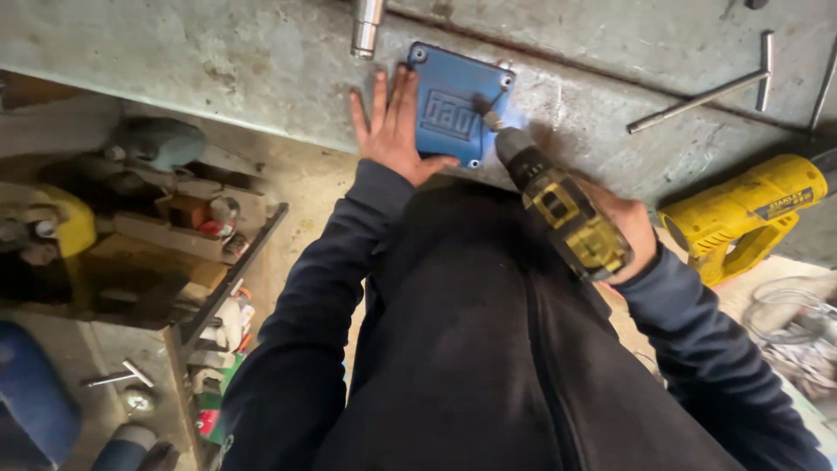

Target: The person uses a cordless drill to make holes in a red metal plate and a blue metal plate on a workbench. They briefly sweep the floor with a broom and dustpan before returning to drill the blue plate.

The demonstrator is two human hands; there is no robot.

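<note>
Pressing blue cover plate (458, 100) flat on the surface (218, 61), left hand (392, 131) splayed open; right hand (628, 231) grips drill (562, 209), long axis angling up-left, bit on plate's right side.

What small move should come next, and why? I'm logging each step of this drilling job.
Probably squeeze the trigger: the drill in the right hand has its bit on the blue cover plate, which the left hand presses flat on the bench.
</note>
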